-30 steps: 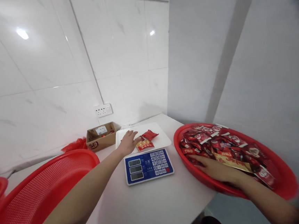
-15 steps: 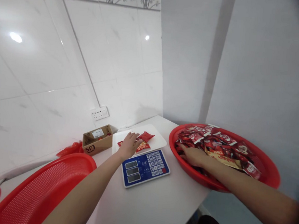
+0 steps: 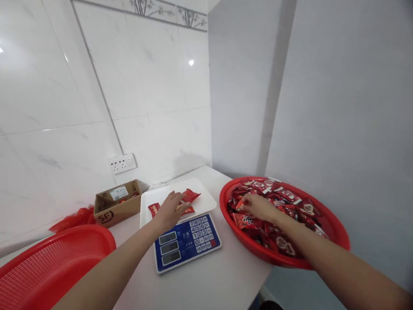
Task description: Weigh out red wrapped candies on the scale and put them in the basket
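A blue and white scale [image 3: 189, 240] stands on the white table, its white pan [image 3: 205, 199] at the back. Red packets [image 3: 190, 195] lie on the pan. Over them hovers or rests my left hand [image 3: 171, 211], fingers apart; whether it touches them is unclear. At the right, a red basket [image 3: 340, 236] is heaped with red wrapped packets [image 3: 285, 246]. My right hand [image 3: 258, 207] is in the basket's left part, fingers closed on a small red packet [image 3: 240, 204].
An open cardboard box [image 3: 118, 206] stands against the tiled wall, with a red plastic bag [image 3: 75, 219] beside it. A large red basket [image 3: 48, 262] fills the lower left. A wall socket [image 3: 122, 163] is above the box. The table's edge runs at the lower right.
My right hand has risen from among the packets and closed on a small one. A yellow packet no longer shows near it. The whole view has shifted; my left hand stays over the pan.
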`<state>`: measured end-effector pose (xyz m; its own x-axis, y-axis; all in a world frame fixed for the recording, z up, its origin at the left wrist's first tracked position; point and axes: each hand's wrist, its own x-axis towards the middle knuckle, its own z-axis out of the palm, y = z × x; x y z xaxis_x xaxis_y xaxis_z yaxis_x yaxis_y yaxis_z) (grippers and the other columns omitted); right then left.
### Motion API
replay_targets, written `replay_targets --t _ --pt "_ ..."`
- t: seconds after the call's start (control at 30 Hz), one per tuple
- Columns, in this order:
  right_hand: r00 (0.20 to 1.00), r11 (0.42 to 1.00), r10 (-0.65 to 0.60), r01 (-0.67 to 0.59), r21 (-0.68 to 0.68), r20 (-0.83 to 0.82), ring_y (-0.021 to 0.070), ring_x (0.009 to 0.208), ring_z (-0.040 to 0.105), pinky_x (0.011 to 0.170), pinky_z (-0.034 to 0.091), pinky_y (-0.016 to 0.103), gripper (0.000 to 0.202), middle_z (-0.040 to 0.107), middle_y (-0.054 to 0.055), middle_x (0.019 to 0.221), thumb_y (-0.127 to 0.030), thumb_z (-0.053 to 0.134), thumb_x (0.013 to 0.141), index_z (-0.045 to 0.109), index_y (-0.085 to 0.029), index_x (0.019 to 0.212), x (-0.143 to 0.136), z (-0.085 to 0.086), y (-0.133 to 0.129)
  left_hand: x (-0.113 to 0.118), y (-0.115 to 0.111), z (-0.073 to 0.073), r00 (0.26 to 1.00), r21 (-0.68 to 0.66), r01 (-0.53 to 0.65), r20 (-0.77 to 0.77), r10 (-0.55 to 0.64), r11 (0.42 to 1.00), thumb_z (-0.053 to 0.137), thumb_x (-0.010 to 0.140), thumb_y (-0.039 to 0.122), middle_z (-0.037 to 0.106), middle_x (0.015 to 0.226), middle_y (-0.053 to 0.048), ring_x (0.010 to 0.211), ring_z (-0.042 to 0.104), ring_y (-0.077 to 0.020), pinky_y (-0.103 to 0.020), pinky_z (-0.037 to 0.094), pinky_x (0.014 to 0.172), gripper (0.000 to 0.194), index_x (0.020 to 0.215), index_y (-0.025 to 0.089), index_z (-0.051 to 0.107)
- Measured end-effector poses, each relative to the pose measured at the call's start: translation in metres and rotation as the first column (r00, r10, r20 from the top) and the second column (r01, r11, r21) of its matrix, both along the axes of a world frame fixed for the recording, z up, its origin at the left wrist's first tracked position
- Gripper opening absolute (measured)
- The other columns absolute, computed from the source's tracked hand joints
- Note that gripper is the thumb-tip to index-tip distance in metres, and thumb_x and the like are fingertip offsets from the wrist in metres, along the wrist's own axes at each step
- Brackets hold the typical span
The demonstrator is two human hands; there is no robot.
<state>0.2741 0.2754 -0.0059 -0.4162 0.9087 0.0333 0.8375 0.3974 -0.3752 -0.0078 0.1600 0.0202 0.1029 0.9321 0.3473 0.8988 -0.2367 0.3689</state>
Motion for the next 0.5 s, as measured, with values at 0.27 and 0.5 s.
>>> replay_targets --t 0.27,0.5 --pt "0.786 0.964 -0.080 -0.095 -0.248 -0.613 0.0076 0.043 0.039 0.043 0.030 0.022 0.035 0.048 -0.005 0.049 -0.048 0.043 0.080 0.043 -0.020 0.059 0.003 0.037 -0.031 0.084 0.020 0.002 0.878 -0.166 0.178 0.473 -0.081 0.970 0.056 0.078 0.041 0.058 0.120 -0.011 0.110 0.053 -0.0233 -0.039 0.041 0.095 0.046 0.118 0.019 0.051" --pt "0.669 0.926 -0.036 -0.258 -0.277 -0.743 0.0092 0.048 0.045 0.047 0.034 0.023 0.031 0.051 -0.005 0.056 -0.047 0.051 0.075 0.058 -0.019 0.086 -0.021 0.040 -0.059 0.115 0.030 -0.004 0.654 -0.178 0.295 0.754 -0.063 0.939 0.044 0.084 0.022 0.067 0.086 -0.003 0.066 0.064 -0.0114 -0.029 0.052 0.068 0.025 0.109 0.019 0.046"
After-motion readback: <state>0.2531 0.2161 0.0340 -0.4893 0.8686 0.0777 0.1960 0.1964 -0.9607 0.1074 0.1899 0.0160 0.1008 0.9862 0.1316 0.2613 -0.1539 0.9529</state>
